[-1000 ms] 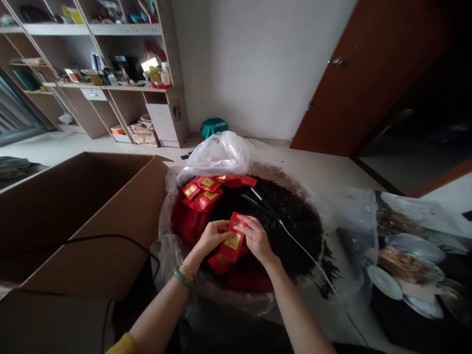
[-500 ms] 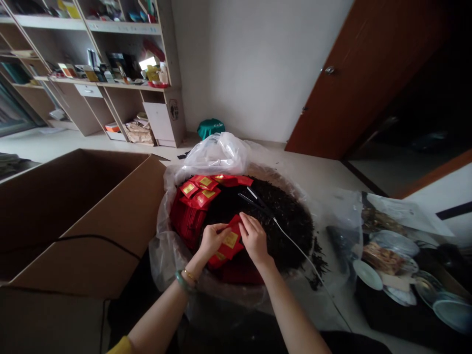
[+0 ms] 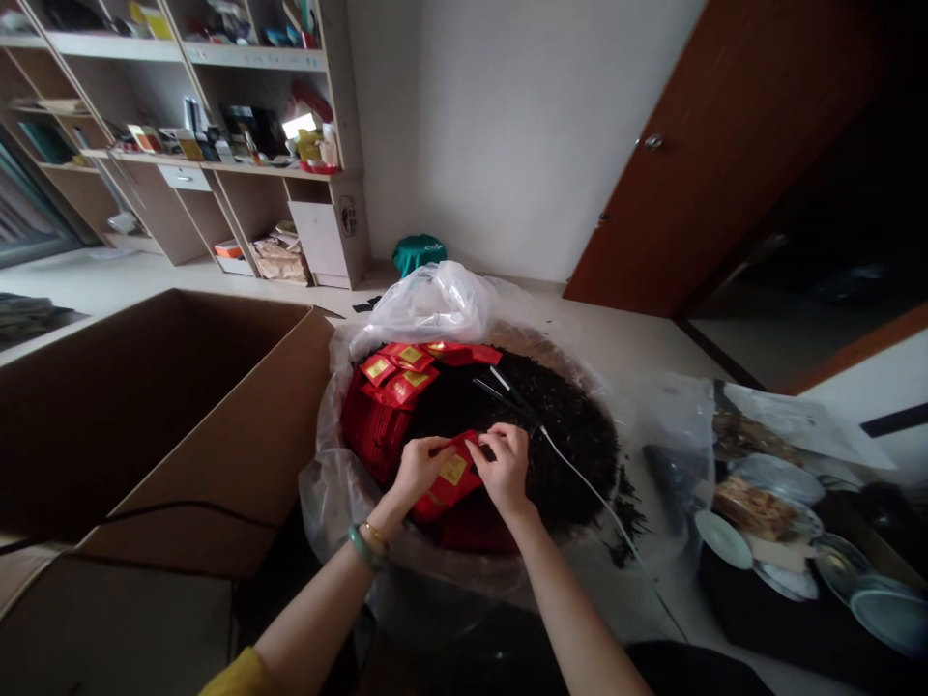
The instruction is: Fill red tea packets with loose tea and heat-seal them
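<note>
My left hand (image 3: 422, 468) pinches the upper left edge of a small red packet (image 3: 456, 470) with a yellow label. At the packet's upper right edge, my right hand (image 3: 506, 466) has its thumb and fingertips closed on the rim. Both hands are over a plastic-lined round container (image 3: 337, 387) filled with dark, loose dried leaves (image 3: 572, 416). Just beyond my right hand, a black flat iron (image 3: 511, 396) lies with its jaws apart, trailing a white cord (image 3: 587, 483). Several labelled red packets (image 3: 400, 372) lie at the container's far left, above stacked dark red packets (image 3: 373, 430).
A large open cardboard box (image 3: 217, 416) stands close on the left. To the right, dishes and lids (image 3: 725, 539) crowd a dark surface beside a clear plastic bag (image 3: 674, 425). Shelving (image 3: 253, 164), a green bag (image 3: 419, 253) and a brown door (image 3: 652, 193) are behind.
The right hand's fingers have shifted and spread a little along the packet's top edge. The packet sits slightly lower and more tilted. The view has moved a little.
</note>
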A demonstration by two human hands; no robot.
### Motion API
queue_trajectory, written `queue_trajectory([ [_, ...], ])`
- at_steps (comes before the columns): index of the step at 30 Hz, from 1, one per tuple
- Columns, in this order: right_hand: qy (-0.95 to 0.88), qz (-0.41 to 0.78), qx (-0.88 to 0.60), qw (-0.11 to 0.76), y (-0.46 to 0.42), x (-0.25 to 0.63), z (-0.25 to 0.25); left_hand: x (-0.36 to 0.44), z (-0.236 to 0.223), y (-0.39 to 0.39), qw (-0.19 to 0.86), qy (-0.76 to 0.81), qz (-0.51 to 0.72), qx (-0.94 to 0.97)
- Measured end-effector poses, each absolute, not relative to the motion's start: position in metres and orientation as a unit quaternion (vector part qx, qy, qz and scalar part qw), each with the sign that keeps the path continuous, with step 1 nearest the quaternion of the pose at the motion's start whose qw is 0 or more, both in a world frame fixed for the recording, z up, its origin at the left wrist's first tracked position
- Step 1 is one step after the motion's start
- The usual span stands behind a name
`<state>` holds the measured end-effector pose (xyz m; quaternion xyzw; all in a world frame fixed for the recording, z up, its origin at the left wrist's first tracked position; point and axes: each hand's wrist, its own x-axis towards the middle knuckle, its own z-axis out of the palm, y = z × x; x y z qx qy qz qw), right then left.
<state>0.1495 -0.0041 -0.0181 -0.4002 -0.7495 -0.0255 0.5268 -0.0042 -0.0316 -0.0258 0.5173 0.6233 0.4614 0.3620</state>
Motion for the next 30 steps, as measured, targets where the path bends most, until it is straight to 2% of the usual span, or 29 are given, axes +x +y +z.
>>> queue_trajectory([
  [4, -0.807, -0.016, -0.376, 0.456, -0.001, 0.154, -0.003, -0.009, -0.019, -0.021, 0.316, 0.618, 0.428, 0.579],
  [7, -0.812, 0.027, -0.385, 0.437, 0.004, 0.157, 0.002, -0.009, -0.014, -0.018, 0.288, 0.609, 0.398, 0.623],
  [11, -0.790, 0.096, -0.438, 0.418, 0.010, 0.161, 0.009, -0.005, -0.009, -0.025, 0.140, 0.606, 0.368, 0.691],
  [15, -0.747, 0.264, -0.452, 0.411, 0.007, 0.166, 0.018, 0.004, -0.006, -0.035, -0.026, 0.573, 0.350, 0.741],
  [20, -0.627, 0.488, -0.424, 0.436, -0.005, 0.166, 0.018, 0.013, -0.010, -0.036, -0.053, 0.562, 0.336, 0.754],
  [23, -0.573, 0.578, -0.413, 0.409, -0.008, 0.162, 0.018, 0.014, -0.014, -0.034, -0.067, 0.541, 0.342, 0.765],
  [26, -0.555, 0.591, -0.425, 0.402, -0.008, 0.155, 0.017, 0.012, -0.018, -0.033, -0.089, 0.518, 0.345, 0.777],
  [30, -0.555, 0.554, -0.432, 0.444, -0.006, 0.151, 0.012, 0.008, -0.017, -0.035, -0.146, 0.524, 0.343, 0.766],
])
